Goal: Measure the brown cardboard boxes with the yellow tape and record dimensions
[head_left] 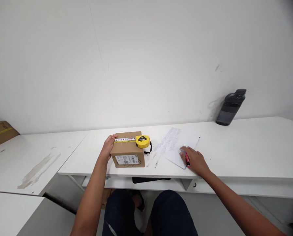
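A small cardboard box [120,149] with a white label on its front stands on the white desk. A yellow tape measure [143,141] rests at the box's top right edge, its blade stretched leftward across the top. My left hand [108,147] grips the box's left side, fingertips at the end of the blade. Handwritten paper sheets [175,144] lie right of the box. On their lower right part rests my right hand [195,160], closed around a red and black pen [187,159].
A dark bottle [230,107] stands against the wall at the back right of the desk [249,147]. Another taped cardboard box [1,132] is at the far left. Under the desktop, a dark flat object [150,180] lies on a shelf. My knees are below the front edge.
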